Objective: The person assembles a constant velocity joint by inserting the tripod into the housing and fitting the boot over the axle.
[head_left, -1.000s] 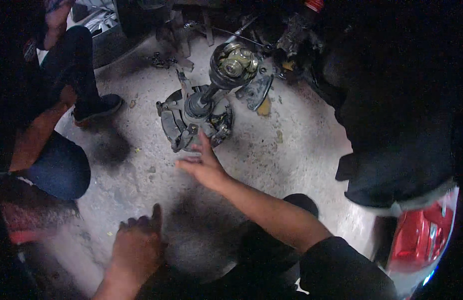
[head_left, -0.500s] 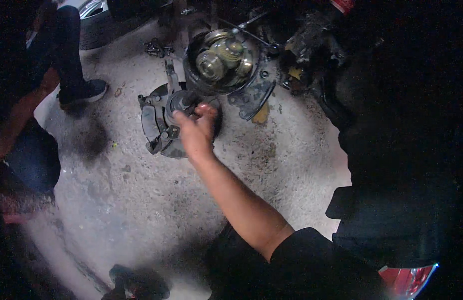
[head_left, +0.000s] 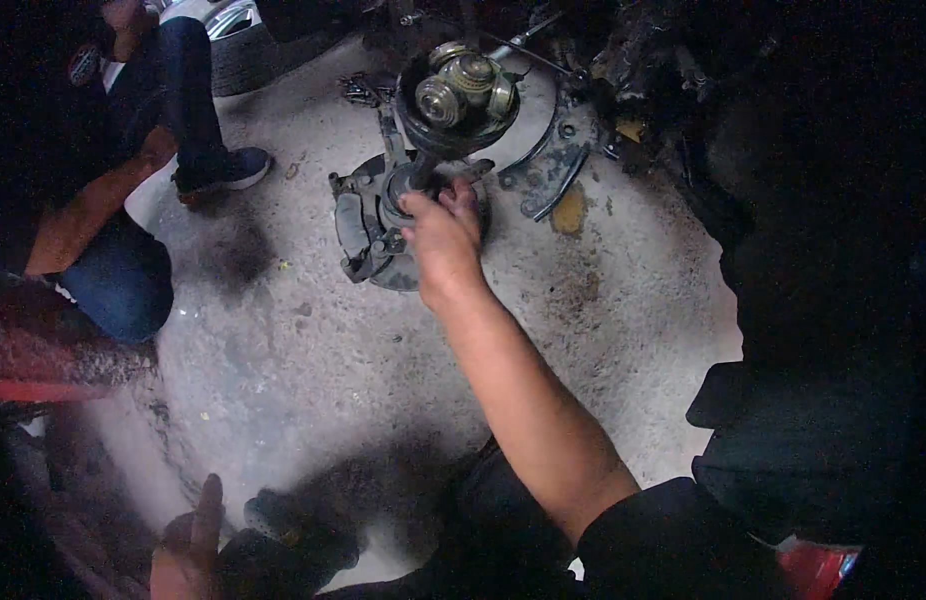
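My right hand (head_left: pixel 445 235) reaches forward and closes round the dark axle shaft at the collar on the grey hub assembly (head_left: pixel 355 225), which lies on the concrete floor. The shaft's upper end (head_left: pixel 457 100) is a black cup or boot with greasy brass-coloured rollers inside. My left hand (head_left: pixel 188 545) is at the lower left edge, index finger extended, holding nothing visible.
A co-worker in dark trousers (head_left: pixel 113 300) crouches at left, forearm low, by a tyre (head_left: pixel 243 65). A curved metal arm (head_left: pixel 573 140), rods and dark parts lie at back right. Dark shapes fill the right side; a red-and-white object (head_left: pixel 813 565) shows low right.
My right hand has moved from below the hub onto the shaft and closed on it. My left hand left view half a second ago and is back at the lower left.
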`<act>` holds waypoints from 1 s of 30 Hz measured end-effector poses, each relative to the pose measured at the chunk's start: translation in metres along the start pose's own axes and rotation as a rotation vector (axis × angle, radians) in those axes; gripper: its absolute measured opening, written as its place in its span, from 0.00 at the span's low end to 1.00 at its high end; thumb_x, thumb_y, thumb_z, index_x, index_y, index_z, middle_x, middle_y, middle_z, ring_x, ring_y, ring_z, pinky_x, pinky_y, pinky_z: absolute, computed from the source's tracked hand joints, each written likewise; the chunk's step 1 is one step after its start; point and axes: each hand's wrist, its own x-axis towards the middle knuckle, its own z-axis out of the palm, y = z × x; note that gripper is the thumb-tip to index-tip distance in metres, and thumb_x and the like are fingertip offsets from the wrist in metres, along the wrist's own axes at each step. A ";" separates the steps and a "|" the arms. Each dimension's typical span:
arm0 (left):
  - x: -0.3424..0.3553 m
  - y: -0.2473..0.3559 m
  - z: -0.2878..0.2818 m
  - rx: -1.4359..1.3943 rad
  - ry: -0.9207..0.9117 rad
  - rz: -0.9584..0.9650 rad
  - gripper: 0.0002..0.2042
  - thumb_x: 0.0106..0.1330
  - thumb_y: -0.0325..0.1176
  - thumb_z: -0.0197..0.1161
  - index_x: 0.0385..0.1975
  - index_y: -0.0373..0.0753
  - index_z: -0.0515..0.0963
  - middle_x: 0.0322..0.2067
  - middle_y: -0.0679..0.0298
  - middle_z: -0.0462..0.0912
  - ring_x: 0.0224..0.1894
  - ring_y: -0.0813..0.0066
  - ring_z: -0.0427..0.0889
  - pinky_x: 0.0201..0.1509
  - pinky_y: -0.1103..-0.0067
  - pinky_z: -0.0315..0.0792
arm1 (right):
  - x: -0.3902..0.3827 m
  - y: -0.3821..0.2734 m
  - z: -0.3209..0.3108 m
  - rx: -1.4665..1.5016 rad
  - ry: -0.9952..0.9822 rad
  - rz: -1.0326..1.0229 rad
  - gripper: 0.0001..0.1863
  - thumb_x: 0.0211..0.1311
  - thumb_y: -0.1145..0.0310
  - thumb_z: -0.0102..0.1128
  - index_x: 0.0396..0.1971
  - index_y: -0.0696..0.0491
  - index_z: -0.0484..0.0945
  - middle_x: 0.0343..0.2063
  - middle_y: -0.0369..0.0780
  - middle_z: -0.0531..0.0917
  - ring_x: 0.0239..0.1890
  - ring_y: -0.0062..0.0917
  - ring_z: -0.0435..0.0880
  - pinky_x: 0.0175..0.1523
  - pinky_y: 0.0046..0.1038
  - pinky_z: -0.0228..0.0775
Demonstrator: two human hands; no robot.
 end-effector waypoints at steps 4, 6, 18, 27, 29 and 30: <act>-0.016 -0.017 0.004 0.009 -0.064 -0.059 0.41 0.54 0.33 0.69 0.68 0.33 0.56 0.39 0.46 0.82 0.42 0.47 0.80 0.47 0.63 0.73 | -0.033 0.014 0.006 0.133 -0.122 0.300 0.43 0.60 0.71 0.58 0.71 0.48 0.44 0.45 0.40 0.78 0.46 0.29 0.79 0.50 0.38 0.73; -0.008 -0.034 0.023 0.188 -0.067 -0.037 0.38 0.57 0.35 0.66 0.68 0.32 0.56 0.40 0.45 0.81 0.42 0.47 0.80 0.49 0.60 0.73 | -0.045 0.035 0.013 0.082 -0.133 0.314 0.47 0.62 0.70 0.58 0.72 0.49 0.35 0.42 0.41 0.79 0.40 0.30 0.82 0.46 0.38 0.76; -0.005 -0.059 0.041 0.169 -0.081 0.154 0.44 0.54 0.39 0.68 0.69 0.30 0.53 0.32 0.46 0.80 0.34 0.49 0.81 0.40 0.61 0.75 | 0.024 0.112 -0.024 -0.190 -0.407 0.644 0.56 0.62 0.68 0.59 0.70 0.46 0.19 0.44 0.45 0.82 0.36 0.33 0.84 0.42 0.40 0.80; -0.015 -0.064 0.025 -0.088 -0.054 0.145 0.39 0.59 0.30 0.60 0.71 0.33 0.50 0.36 0.48 0.82 0.38 0.49 0.80 0.44 0.63 0.75 | 0.051 0.137 -0.019 -0.495 -0.410 0.618 0.59 0.56 0.72 0.59 0.71 0.40 0.18 0.38 0.43 0.78 0.34 0.32 0.82 0.38 0.41 0.82; -0.010 -0.064 0.028 -0.120 -0.034 0.148 0.39 0.59 0.30 0.60 0.71 0.33 0.50 0.36 0.48 0.82 0.38 0.49 0.80 0.44 0.63 0.75 | 0.056 0.135 -0.018 -0.452 -0.405 0.621 0.58 0.56 0.72 0.58 0.71 0.39 0.19 0.38 0.44 0.78 0.33 0.32 0.81 0.39 0.42 0.82; -0.010 -0.065 0.029 -0.127 -0.036 0.141 0.39 0.59 0.30 0.60 0.71 0.33 0.50 0.36 0.48 0.82 0.38 0.49 0.80 0.44 0.63 0.75 | 0.057 0.135 -0.018 -0.428 -0.402 0.622 0.58 0.56 0.73 0.58 0.71 0.39 0.19 0.37 0.44 0.78 0.32 0.32 0.80 0.39 0.43 0.82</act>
